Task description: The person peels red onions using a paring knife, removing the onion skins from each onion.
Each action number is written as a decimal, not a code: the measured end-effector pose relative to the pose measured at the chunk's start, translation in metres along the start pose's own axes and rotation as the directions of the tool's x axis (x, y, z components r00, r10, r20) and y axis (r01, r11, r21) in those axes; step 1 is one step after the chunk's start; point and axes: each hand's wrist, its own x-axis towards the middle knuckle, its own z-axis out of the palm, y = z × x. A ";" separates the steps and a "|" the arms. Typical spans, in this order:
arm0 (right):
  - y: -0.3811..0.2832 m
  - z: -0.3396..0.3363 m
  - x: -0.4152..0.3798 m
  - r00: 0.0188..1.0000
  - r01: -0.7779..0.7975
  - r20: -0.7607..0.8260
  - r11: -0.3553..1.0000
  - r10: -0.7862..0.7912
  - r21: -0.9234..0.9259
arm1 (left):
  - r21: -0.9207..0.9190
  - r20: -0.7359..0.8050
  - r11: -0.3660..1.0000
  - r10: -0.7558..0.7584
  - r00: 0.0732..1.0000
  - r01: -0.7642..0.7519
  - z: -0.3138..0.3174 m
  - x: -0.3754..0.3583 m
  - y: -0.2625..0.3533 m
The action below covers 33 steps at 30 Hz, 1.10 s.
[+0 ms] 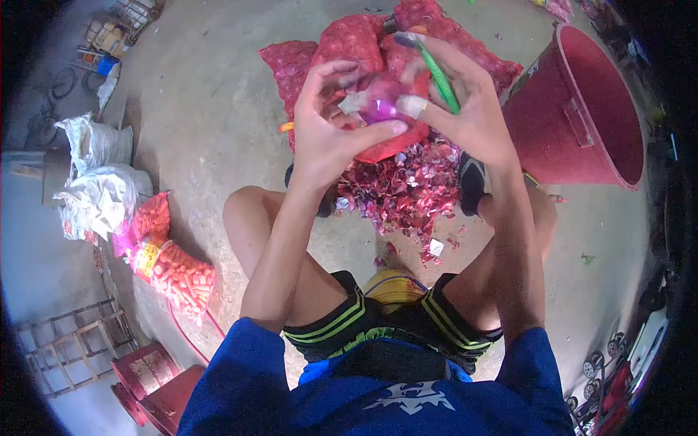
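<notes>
In front of me, above a heap of papery red onion skins (407, 182), my two hands are raised around a shiny purple-red onion (382, 107), slightly blurred. My left hand (327, 127) curls around its left side, the thumb lying below it. My right hand (465, 105) has a white-wrapped thumb tip against the onion's right side. A green knife handle (438, 76) is held in that hand; its blade is not clearly visible.
Red mesh sacks of onions (349, 45) lie beyond the skins. A large dark-red tub (542, 120) leans at the right. To the left are white sacks (102, 192) and a clear bag of orange carrot-like pieces (185, 280). Something yellow and rounded (392, 287) shows between my legs.
</notes>
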 end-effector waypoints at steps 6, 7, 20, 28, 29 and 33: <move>0.019 0.017 0.000 0.954 0.288 -0.035 0.942 -0.298 -0.171 | 0.220 0.003 0.961 0.173 0.985 -0.170 0.002 0.000 0.003; 0.014 0.017 0.001 0.941 0.334 0.014 0.920 -0.338 -0.204 | 0.219 0.005 0.961 0.174 0.985 -0.170 0.001 0.001 0.001; 0.040 -0.021 -0.006 0.984 0.049 -0.123 0.857 -0.130 -0.513 | -0.362 0.164 0.909 -0.155 0.974 0.205 -0.001 0.003 -0.004; 0.003 -0.002 -0.021 0.977 0.211 0.054 0.918 -0.205 -0.337 | -0.573 0.163 0.762 -0.255 0.953 0.302 -0.008 0.007 -0.004; 0.000 -0.003 -0.022 0.976 0.216 0.075 0.904 -0.202 -0.369 | -0.591 0.135 0.755 -0.256 0.957 0.285 -0.008 0.008 -0.004; 0.002 -0.006 -0.024 0.971 0.237 0.118 0.866 -0.206 -0.441 | -0.628 0.098 0.733 -0.259 0.961 0.262 -0.010 0.010 -0.003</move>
